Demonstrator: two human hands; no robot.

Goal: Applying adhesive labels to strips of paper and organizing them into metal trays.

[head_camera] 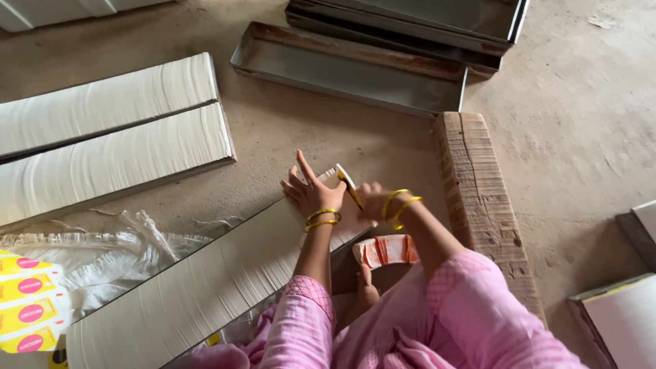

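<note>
My left hand (305, 190) lies flat, fingers spread, on the near end of a long tray packed with white paper sheets (198, 287). My right hand (371, 199) is closed on a thin stack of sheets with a yellow face (347, 183), tilted up at the end of that tray. Both wrists wear gold bangles. A small orange and white wrapped bundle (385, 250) rests on my lap by my foot (366, 295).
Two more long trays of white sheets (109, 137) lie at the left. Empty metal trays (348, 68) sit at the top. A worn wooden plank (482, 198) runs along my right. Yellow and pink labels (27, 301) and crumpled plastic (130, 246) lie at the lower left.
</note>
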